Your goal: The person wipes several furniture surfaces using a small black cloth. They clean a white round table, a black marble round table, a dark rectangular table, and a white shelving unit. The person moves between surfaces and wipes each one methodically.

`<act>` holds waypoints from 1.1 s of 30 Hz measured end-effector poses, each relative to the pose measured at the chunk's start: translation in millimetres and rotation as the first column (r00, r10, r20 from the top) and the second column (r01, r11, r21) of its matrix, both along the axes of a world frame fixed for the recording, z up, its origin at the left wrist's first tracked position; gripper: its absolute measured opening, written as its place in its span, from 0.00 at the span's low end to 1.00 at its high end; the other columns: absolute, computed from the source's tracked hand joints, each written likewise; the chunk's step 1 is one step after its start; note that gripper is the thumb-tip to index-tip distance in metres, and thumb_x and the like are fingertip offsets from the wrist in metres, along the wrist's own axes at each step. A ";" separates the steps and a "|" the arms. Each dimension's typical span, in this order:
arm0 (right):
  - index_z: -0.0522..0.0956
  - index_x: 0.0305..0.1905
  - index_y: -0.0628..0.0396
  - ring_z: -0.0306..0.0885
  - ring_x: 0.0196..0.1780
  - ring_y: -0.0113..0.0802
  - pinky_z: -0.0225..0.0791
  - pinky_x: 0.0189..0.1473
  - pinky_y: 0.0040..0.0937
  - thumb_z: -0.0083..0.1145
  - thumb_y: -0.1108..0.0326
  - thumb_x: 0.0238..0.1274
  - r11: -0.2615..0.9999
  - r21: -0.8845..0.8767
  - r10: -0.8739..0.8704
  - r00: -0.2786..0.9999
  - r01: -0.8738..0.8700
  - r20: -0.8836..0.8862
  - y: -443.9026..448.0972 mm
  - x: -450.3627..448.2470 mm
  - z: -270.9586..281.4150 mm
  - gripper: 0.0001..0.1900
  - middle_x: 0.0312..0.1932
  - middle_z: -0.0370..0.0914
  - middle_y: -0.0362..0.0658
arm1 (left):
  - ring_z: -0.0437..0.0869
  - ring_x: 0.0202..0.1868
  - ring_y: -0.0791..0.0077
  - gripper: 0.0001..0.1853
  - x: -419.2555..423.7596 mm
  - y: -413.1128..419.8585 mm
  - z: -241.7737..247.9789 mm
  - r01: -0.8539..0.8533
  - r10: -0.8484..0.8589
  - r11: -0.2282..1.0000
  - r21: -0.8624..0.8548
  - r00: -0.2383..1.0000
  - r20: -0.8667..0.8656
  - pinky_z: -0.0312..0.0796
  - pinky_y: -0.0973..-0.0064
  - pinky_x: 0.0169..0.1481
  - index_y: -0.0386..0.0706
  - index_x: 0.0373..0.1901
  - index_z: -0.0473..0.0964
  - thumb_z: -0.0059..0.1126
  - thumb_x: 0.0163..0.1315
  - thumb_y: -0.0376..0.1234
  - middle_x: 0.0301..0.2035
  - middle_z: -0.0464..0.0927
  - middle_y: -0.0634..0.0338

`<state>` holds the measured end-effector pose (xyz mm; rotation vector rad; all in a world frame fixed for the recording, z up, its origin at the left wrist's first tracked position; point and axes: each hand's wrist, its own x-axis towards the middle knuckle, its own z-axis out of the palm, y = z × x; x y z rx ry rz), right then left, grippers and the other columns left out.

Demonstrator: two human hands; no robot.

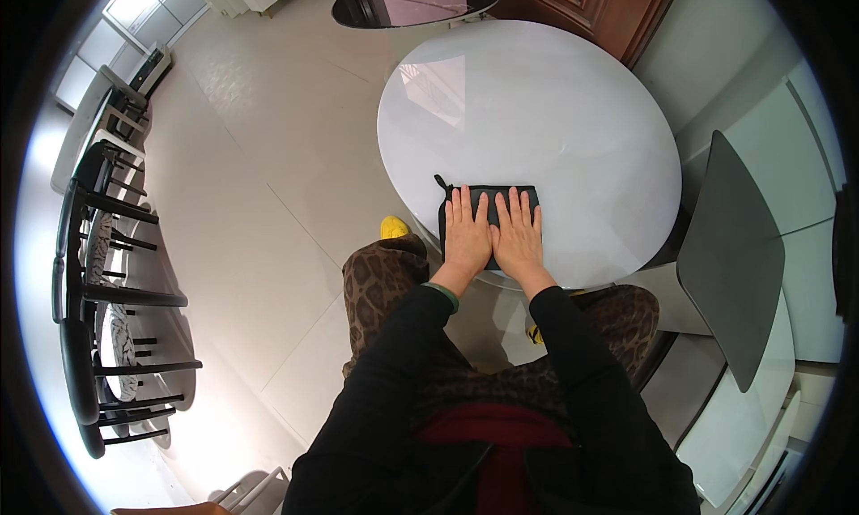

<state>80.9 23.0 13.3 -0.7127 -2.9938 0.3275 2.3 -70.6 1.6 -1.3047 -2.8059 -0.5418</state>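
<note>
A dark zip pouch [494,207] with a wrist loop lies flat near the front edge of a round glossy white table [577,139]. Both of my palms rest on top of it, fingers pointing to the far side. My left hand [468,234] covers the left half, and a green bangle [443,293] circles that wrist. Beside it, my right hand [520,236] covers the right half, its thumb meeting the left one. Neither hand is wrapped around anything. Much of the pouch's face is hidden beneath them.
Beyond the table stands another round table with a dark glossy top [416,5], near a brown wooden door [584,11]. To my right is a dark grey panel [735,260]. Black chairs [124,293] line the far left. My yellow shoe [394,228] shows below the table.
</note>
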 end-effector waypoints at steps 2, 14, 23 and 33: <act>0.50 0.75 0.50 0.32 0.80 0.47 0.27 0.77 0.52 0.38 0.55 0.71 1.000 -0.001 0.000 1.000 0.000 0.001 0.5 -0.1 0.0 0.31 0.79 0.38 0.49 | 0.45 0.74 0.44 0.33 0.2 0.3 0.2 0.000 0.000 1.000 0.007 1.000 0.000 0.39 0.54 0.76 0.39 0.71 0.57 0.48 0.65 0.39 0.71 0.46 0.37; 0.51 0.75 0.51 0.33 0.80 0.48 0.28 0.76 0.53 0.39 0.55 0.71 1.000 -0.002 0.010 0.999 -0.010 -0.035 0.8 0.2 -3.6 0.31 0.78 0.39 0.50 | 0.45 0.74 0.45 0.34 -0.1 0.1 -1.7 -0.013 0.013 1.000 0.027 1.000 -0.007 0.39 0.55 0.76 0.34 0.70 0.56 0.48 0.64 0.39 0.71 0.48 0.38; 0.53 0.75 0.50 0.37 0.79 0.48 0.33 0.76 0.54 0.41 0.56 0.71 0.999 0.038 0.006 0.997 -0.003 -0.077 1.0 1.0 -6.7 0.31 0.78 0.42 0.50 | 0.46 0.74 0.46 0.35 0.6 0.7 -2.1 -0.012 0.012 0.999 0.044 1.000 -0.007 0.39 0.55 0.77 0.31 0.70 0.55 0.48 0.64 0.39 0.71 0.49 0.38; 0.52 0.75 0.50 0.36 0.80 0.48 0.31 0.76 0.52 0.40 0.56 0.71 1.000 0.025 -0.002 0.999 0.003 -0.052 0.2 0.3 -4.2 0.30 0.78 0.41 0.50 | 0.46 0.74 0.48 0.36 -0.1 0.6 -5.6 -0.019 0.020 0.999 0.051 1.000 -0.010 0.39 0.56 0.77 0.27 0.69 0.52 0.47 0.64 0.38 0.71 0.49 0.39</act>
